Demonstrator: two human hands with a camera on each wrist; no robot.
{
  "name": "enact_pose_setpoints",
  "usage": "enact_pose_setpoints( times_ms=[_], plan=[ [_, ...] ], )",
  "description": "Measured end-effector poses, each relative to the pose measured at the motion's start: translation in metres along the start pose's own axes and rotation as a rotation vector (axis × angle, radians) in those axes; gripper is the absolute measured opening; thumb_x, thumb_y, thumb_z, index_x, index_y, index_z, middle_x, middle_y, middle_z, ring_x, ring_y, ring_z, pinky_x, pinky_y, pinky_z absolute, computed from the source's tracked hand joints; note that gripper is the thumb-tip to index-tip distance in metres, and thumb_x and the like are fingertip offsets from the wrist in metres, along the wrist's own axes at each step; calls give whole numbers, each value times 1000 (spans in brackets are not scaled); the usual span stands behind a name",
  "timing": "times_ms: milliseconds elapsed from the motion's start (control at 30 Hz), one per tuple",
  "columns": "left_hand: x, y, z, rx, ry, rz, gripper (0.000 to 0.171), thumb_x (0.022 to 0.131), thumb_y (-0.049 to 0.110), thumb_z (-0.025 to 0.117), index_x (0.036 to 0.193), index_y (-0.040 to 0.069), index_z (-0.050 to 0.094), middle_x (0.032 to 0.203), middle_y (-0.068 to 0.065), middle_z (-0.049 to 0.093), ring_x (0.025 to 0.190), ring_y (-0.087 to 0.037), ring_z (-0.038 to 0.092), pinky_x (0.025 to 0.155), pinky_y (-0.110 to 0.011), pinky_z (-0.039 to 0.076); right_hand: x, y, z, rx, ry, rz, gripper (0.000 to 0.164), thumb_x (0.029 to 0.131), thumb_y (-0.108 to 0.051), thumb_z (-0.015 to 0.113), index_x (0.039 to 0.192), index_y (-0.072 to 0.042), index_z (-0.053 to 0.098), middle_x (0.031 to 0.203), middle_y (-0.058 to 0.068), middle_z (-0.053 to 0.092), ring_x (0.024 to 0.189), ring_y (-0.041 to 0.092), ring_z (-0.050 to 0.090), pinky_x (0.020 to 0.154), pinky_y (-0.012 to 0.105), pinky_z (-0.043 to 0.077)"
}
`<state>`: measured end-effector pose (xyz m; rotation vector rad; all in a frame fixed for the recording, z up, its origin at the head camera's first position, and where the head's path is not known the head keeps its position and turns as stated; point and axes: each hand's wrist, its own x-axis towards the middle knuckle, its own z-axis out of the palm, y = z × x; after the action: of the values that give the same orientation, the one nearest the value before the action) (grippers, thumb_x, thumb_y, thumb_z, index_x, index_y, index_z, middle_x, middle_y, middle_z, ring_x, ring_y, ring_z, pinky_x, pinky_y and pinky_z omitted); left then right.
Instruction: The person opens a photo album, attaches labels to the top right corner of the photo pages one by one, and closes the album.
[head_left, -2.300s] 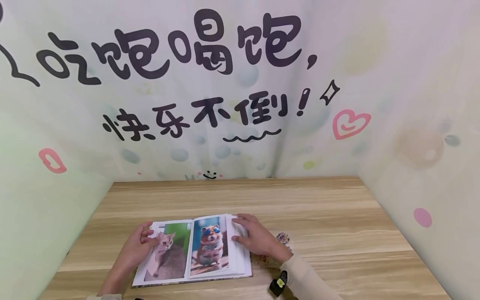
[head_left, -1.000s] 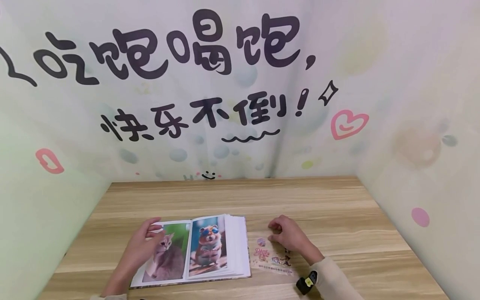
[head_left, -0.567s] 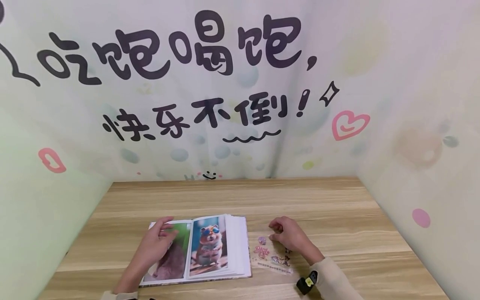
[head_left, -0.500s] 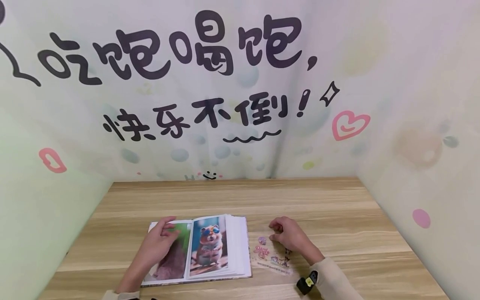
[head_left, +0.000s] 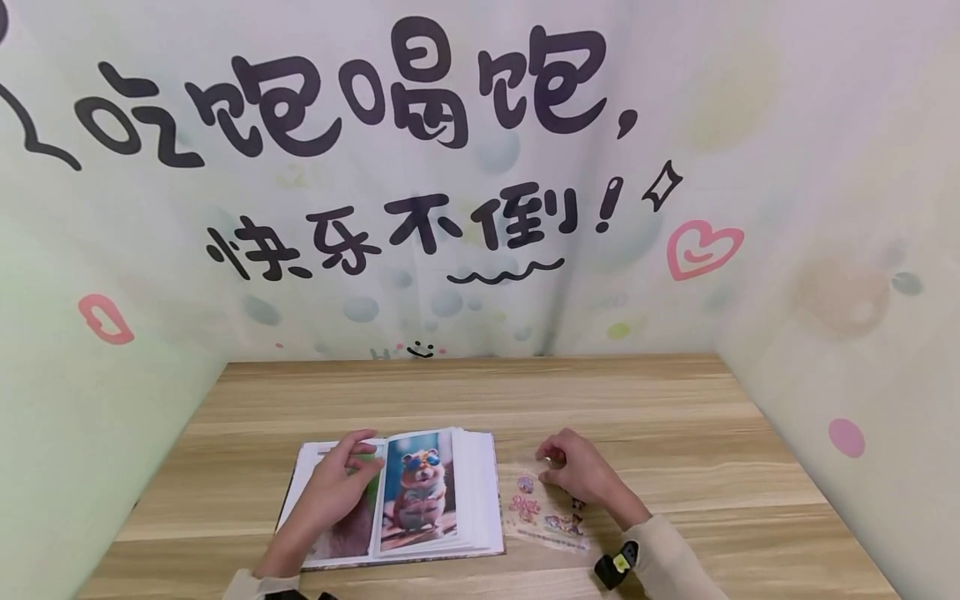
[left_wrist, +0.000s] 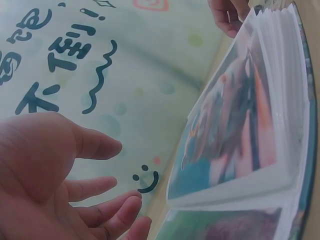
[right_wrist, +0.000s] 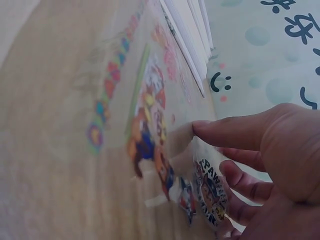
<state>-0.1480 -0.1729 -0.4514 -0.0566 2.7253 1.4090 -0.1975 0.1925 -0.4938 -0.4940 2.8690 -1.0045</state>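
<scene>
An open photo album (head_left: 480,492) lies on the table, its right page showing a hamster photo (head_left: 420,492) with blue sunglasses. My left hand (head_left: 337,483) is over the left page, covering much of a cat photo (head_left: 348,529). In the left wrist view its fingers (left_wrist: 107,210) are spread and hold nothing. Beside the album lies a clear sticker sheet (head_left: 543,521) with colourful cartoon stickers. My right hand (head_left: 581,471) rests at the sheet's upper right. Its thumb touches the sheet in the right wrist view, next to a round cartoon sticker (right_wrist: 211,192); the other fingers are loosely bent.
The wooden table (head_left: 637,425) runs back to a printed cloth backdrop (head_left: 465,317) with black lettering. Cloth walls also stand at the left and right. A black device (head_left: 615,567) sits on the right wrist.
My left hand has moved right across the left page, covering the cat. My right hand has left the album's right pages and come to the sticker sheet, where it stays.
</scene>
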Motion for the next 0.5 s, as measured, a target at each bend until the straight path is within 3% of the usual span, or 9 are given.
enact_pose_setpoints(
  times_ms=[233, 500],
  plan=[
    [4, 7, 6, -3, 3, 13, 48, 98, 23, 61, 143, 11, 48, 131, -11, 62, 110, -23, 60, 79, -34, 50, 0, 1, -4, 66, -37, -25, 23, 78, -1, 79, 93, -12, 65, 86, 0, 56, 78, 14, 51, 67, 24, 44],
    [5, 12, 14, -24, -11, 29, 45, 97, 20, 63, 140, 11, 52, 127, -10, 64, 105, -22, 60, 74, -31, 50, 0, 1, -12, 134, -78, -72, 17, 84, 4, 70, 95, -7, 63, 83, -2, 63, 75, 8, 56, 66, 23, 50]
  ],
)
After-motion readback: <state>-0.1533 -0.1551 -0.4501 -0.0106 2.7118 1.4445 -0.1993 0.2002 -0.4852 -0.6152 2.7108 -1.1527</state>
